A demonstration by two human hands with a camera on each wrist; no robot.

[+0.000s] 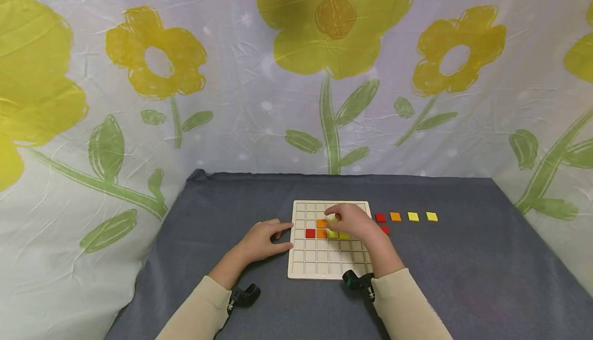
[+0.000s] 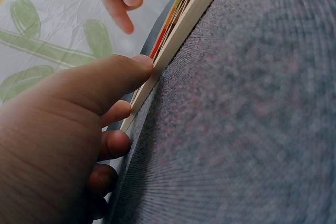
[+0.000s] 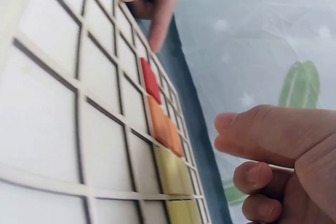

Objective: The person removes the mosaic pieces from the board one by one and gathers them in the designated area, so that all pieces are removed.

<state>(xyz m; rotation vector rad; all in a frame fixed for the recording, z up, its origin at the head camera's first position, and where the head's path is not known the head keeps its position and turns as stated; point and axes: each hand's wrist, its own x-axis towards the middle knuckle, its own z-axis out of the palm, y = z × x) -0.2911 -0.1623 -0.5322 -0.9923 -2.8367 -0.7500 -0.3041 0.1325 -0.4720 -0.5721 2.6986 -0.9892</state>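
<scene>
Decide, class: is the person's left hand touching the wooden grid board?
Touching. The left wrist view shows it: the left hand has its thumb tip against the edge of the grid board, no gap visible.

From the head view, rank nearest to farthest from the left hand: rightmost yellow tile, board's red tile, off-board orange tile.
1. Red tile: on the board, right of the left hand.
2. Off-board orange tile: right of the board.
3. Rightmost yellow tile: farther right, same row.
</scene>
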